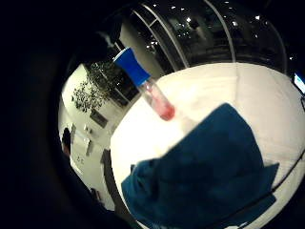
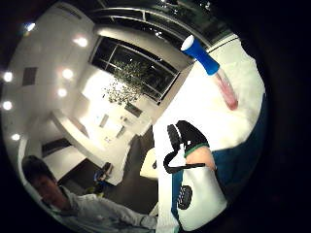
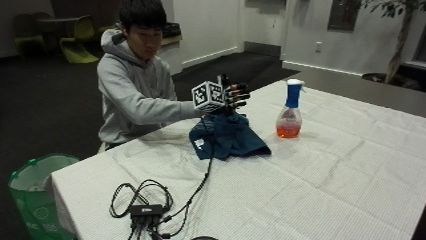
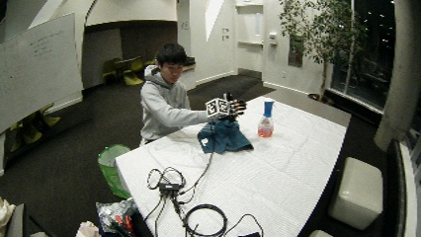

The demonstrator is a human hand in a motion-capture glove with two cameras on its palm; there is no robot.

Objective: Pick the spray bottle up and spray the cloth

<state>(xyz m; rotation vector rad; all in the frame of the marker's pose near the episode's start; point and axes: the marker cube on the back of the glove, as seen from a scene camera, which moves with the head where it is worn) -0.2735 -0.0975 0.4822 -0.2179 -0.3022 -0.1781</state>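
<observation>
We see the spray bottle (image 3: 289, 114) standing upright on the white-covered table (image 3: 346, 165), its blue neck and white cap on top and orange-red liquid filling only the lower bulb. It stands alone, with bare tablecloth on every side and the far table edge a little behind it. Beside it, apart and not touching, lies the dark blue cloth (image 3: 227, 137), bunched in a loose heap with a small white tag near its near edge; the heap sits close to the table edge where the person sits.

The gloved right hand (image 3: 233, 96) is raised above the cloth with its fingers spread and roughly straight, holding nothing and touching neither cloth nor bottle. In the thumb side palm view we make out 1 black fingertip (image 2: 191, 134) against the tablecloth, with the bottle (image 2: 210, 69) beyond it. The little finger side palm view shows the cloth (image 1: 209, 176) filling the area nearest the palm and the bottle (image 1: 145, 83) past its edge.

Between cloth and bottle the table is open, and the broad stretch of tablecloth on the side away from the person carries nothing in the outside view. Towards the near corner lies a small black box with looped black cables (image 3: 143, 205). A green bin (image 3: 33, 200) stands on the floor by that corner, partly cut off. The bare hand is hidden from us. The bottle's nozzle direction is too small to make out.
</observation>
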